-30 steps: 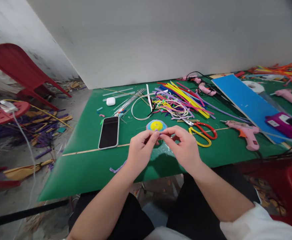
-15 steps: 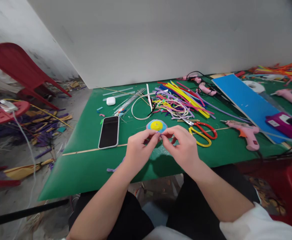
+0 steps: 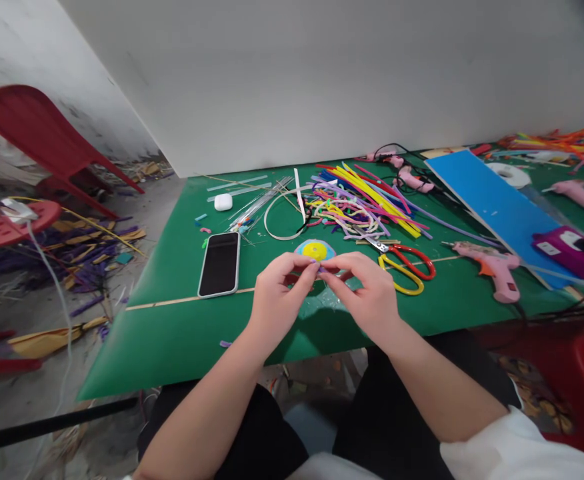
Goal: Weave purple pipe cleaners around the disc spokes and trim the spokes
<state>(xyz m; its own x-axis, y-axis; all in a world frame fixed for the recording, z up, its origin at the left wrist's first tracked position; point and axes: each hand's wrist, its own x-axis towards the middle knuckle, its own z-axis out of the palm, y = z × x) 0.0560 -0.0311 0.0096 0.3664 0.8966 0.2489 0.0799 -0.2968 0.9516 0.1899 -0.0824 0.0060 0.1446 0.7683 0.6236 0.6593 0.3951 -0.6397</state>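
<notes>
Close together over the table, my left hand (image 3: 283, 283) and my right hand (image 3: 365, 287) are both closed in a pinch, thumbs and forefingertips nearly meeting. Between the fingertips a bit of purple pipe cleaner (image 3: 322, 269) shows, mostly covered by the fingers. A round disc (image 3: 316, 251), yellow in the middle with a light blue ring, sits just beyond the fingertips; its near edge is hidden, and I cannot tell whether the fingers touch it. A purple strip end (image 3: 225, 344) pokes out left of my left wrist. Scissors (image 3: 406, 267) with red and yellow handles lie right of my right hand.
On the green table (image 3: 172, 347) lie a phone (image 3: 219, 264), a white earbud case (image 3: 223, 202), a heap of coloured pipe cleaners (image 3: 352, 207) and a pink glue gun (image 3: 492, 265). A blue board (image 3: 492, 207) is at the right. Behind rises a white panel (image 3: 297, 80).
The purple strip left of my left wrist shows less of its length. The disc has shifted slightly behind the fingers. Both hands keep nearly the same pinch and place.
</notes>
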